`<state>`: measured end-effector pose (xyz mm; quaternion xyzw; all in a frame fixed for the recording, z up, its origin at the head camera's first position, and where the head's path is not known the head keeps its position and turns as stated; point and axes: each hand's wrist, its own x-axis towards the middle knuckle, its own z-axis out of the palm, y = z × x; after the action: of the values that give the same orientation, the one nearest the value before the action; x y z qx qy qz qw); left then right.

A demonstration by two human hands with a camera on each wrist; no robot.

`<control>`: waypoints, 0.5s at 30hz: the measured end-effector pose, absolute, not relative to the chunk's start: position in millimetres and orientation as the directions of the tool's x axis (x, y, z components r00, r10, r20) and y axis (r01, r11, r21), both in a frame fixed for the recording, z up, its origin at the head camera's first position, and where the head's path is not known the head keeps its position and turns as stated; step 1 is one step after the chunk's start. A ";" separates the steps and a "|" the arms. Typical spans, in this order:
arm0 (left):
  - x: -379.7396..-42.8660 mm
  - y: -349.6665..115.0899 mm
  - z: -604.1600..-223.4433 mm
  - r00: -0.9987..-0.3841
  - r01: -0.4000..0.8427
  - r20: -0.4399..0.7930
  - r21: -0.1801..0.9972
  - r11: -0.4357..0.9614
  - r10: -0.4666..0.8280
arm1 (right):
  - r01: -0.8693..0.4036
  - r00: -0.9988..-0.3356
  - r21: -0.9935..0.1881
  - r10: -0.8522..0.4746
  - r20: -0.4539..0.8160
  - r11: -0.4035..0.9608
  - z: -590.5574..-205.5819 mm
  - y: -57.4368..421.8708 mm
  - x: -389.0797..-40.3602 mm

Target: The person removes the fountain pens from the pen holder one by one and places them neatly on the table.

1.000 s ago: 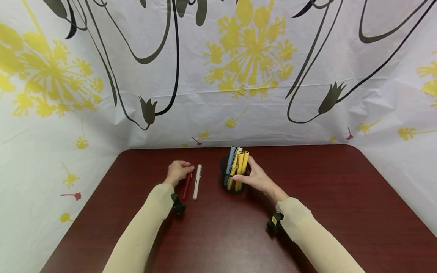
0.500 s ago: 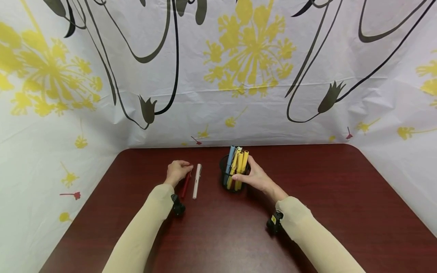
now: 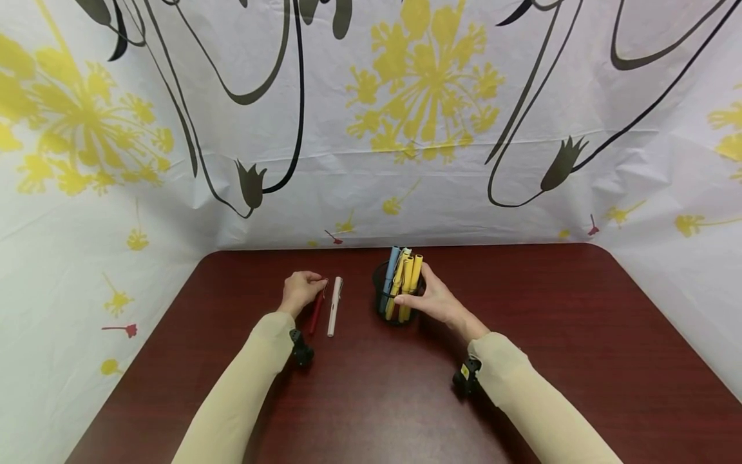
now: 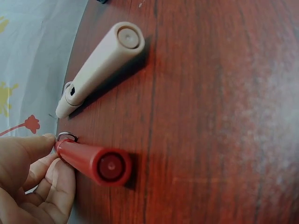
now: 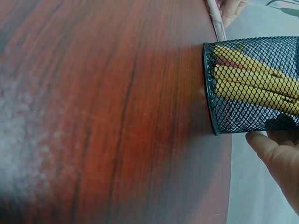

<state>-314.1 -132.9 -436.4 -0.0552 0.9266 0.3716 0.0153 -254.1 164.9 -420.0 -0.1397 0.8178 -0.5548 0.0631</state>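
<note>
On the counter [image 3: 382, 406], at twelve o'clock: gripping the mesh cup [image 5: 252, 115] of pens [image 3: 408, 276] in the right hand [image 3: 442, 303], with fingers curved around. At eleven: pinching the red pen [image 4: 84, 157] in the left hand's [image 3: 299, 290] fingers, beside the white pen [image 4: 98, 67]. Hardly displaced since one second ago, so probably adjusting finely.

Your counter [image 3: 371, 399]: dk. reddish-brown w/ wood grain, rounded far corners & a glossy patch nr. you. Directly on it you've got a white pen [image 3: 333, 309], a red pen [image 3: 315, 316] just L of it, and an upright blk. mesh cup [image 5: 250, 114] R of both.
</note>
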 end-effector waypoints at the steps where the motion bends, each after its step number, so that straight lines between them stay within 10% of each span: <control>1: -314.3 -133.0 -436.6 -0.993 -0.115 -0.071 0.688 0.717 -0.091 | -0.161 -0.953 -0.924 -0.299 0.054 0.346 -419.9 164.9 -254.1; 15: -309.8 -133.4 -433.2 -0.995 -0.094 -0.055 0.710 0.698 -0.079 | -0.136 -0.948 -0.924 -0.317 0.017 0.357 -388.1 158.1 -234.4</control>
<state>-309.8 -133.4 -433.2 -0.0470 0.9214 0.3857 0.0099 -234.4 158.1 -388.1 -0.1383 0.8196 -0.5499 0.0823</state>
